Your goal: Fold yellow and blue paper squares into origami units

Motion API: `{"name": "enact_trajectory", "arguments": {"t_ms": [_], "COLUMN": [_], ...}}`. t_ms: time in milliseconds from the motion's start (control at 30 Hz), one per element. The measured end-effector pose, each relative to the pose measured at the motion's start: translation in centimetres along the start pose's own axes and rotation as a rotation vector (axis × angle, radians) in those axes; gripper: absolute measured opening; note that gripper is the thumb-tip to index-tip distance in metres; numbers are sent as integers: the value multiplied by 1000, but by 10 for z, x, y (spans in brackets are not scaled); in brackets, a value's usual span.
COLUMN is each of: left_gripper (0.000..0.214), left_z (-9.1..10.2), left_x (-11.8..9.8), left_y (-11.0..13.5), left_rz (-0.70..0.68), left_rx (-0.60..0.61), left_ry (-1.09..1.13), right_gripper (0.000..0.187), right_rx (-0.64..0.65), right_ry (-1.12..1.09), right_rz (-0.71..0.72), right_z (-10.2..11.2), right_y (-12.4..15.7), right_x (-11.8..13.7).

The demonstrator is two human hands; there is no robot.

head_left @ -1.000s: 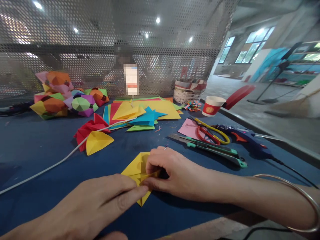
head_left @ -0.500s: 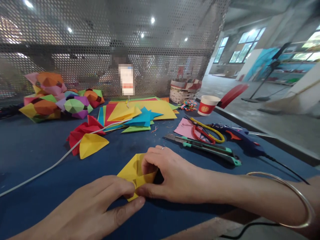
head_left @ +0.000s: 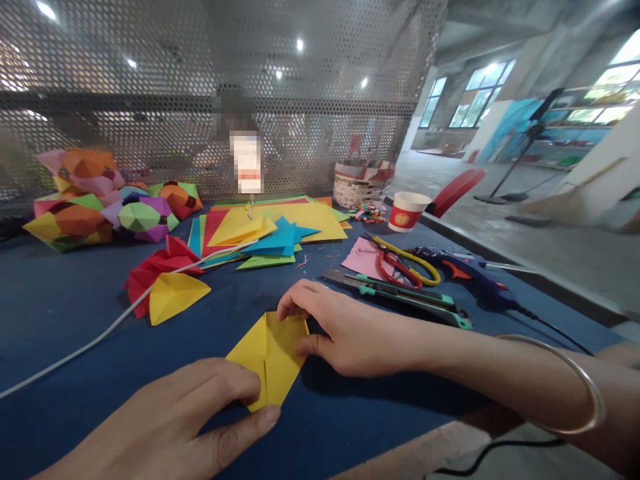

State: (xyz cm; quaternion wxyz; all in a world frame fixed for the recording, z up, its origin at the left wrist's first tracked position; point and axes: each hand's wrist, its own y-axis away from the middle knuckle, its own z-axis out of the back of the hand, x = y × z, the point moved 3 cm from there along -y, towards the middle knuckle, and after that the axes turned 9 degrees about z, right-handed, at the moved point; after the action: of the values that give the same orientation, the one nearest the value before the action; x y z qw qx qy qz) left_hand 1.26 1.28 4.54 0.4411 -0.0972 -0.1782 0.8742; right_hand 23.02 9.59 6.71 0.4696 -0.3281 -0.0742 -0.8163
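Note:
A piece of yellow folded paper [head_left: 280, 357] lies on the blue tabletop, with a crease running down its middle and flaps folded inward. My left hand [head_left: 200, 407] holds its lower left edge, index finger curled on top and thumb at the bottom corner. At the upper right edge, my right hand [head_left: 335, 327] has thumb and fingers closed around the paper; the fingertips partly cover that edge. Up and to the left are a yellow folded piece [head_left: 177, 298] and red folded paper [head_left: 150, 270], with a white cable [head_left: 115, 327] across them.
Beyond my right hand lie a utility knife [head_left: 395, 293], scissors [head_left: 407, 263] and a glue gun [head_left: 470, 273]. A paper cup [head_left: 407, 212] and a basket [head_left: 363, 185] stand farther back. Coloured sheets [head_left: 320, 223] and paper polyhedra [head_left: 75, 223] sit along the mesh screen [head_left: 170, 127].
My right hand has moved from the paper's centre up to its upper right edge, uncovering the middle crease. My left hand stays at the lower left. The whole view has shifted slightly.

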Motion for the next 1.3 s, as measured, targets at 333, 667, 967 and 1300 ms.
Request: {"name": "enact_trajectory", "arguments": {"t_ms": [333, 667, 967, 1300], "left_gripper": [37, 37, 34, 27], "left_z": [3, 12, 15, 20], "left_x": [-11, -4, 6, -1], "left_y": [-3, 5, 14, -3], "left_rz": [62, 195, 420, 193], "left_rx": [-85, -142, -240, -137], "left_ry": [55, 14, -77, -74], "right_gripper": [25, 27, 17, 16], "right_rx": [-182, -265, -316, -84], "right_ry": [-59, -303, -17, -136], "right_rz": [-68, -184, 256, 428], "right_z": [-1, 5, -2, 1], "right_y": [-5, -5, 1, 8], "right_x": [-15, -7, -3, 26]}}
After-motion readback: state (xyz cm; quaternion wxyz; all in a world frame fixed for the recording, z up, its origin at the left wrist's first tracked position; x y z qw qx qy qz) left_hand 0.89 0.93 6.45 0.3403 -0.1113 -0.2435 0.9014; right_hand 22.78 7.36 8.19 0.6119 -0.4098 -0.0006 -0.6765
